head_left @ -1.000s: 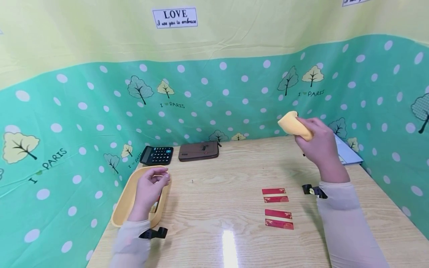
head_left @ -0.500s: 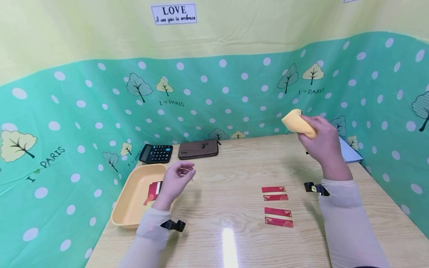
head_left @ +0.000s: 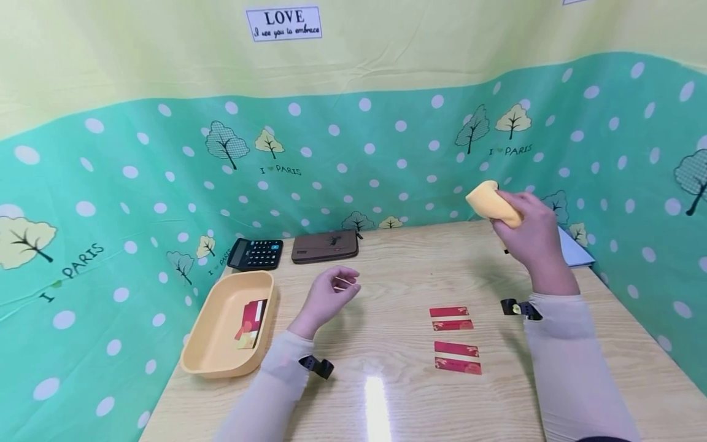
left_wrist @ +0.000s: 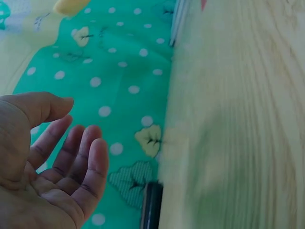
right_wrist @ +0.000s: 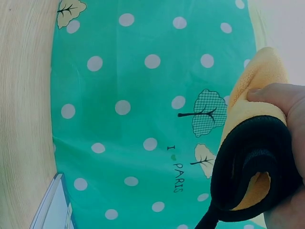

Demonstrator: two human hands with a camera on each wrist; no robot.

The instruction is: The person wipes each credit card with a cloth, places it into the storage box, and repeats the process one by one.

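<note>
My right hand [head_left: 529, 233] grips a folded yellow cloth [head_left: 493, 204] in the air above the back right of the table. In the right wrist view the cloth [right_wrist: 259, 78] looks fluffy, with black edging rolled into a loop, and the thumb presses on it. My left hand [head_left: 326, 301] hovers over the table, right of the basket, its fingers loosely curved. Nothing lies between those fingers in the left wrist view, where the palm of the left hand [left_wrist: 52, 171] shows. Flat red printed strips [head_left: 457, 357] lie in two pairs in front of the right hand.
At left stands a yellow plastic basket [head_left: 201, 344] holding red and yellow printed cards [head_left: 252, 319]. Along the back are a black calculator [head_left: 256, 254] and a brown zip wallet [head_left: 326, 247]. A blue-white folder [head_left: 575, 248] lies at the back right. A patterned curtain [head_left: 353, 147] encloses the table.
My left hand has moved right, away from over the basket, uncovering the cards inside it. My right hand, with the cloth, has shifted slightly right and then stayed nearly still.
</note>
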